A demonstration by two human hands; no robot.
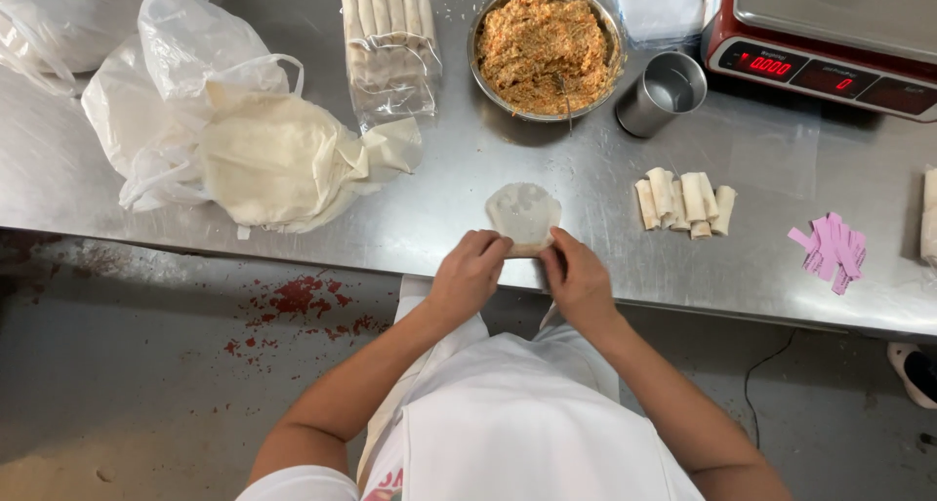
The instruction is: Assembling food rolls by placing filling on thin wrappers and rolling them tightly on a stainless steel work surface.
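Round wrapper [524,214] pinched at its near edge by left hand [467,275] and right hand [578,279], on steel worktop [586,184]; finished rolls [685,202] lie right.

Bare steel btwn wrapper stack [283,160] & finished rolls [686,201].

Bright, even overhead light; sharp focus.

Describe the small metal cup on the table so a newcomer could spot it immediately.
Start at the red scale in the far right corner of the steel table. Just left of its display, beside the big bowl of orange filling, stands the metal cup. Unlike the wide, full bowl, it is small, straight-sided and holds no filling.
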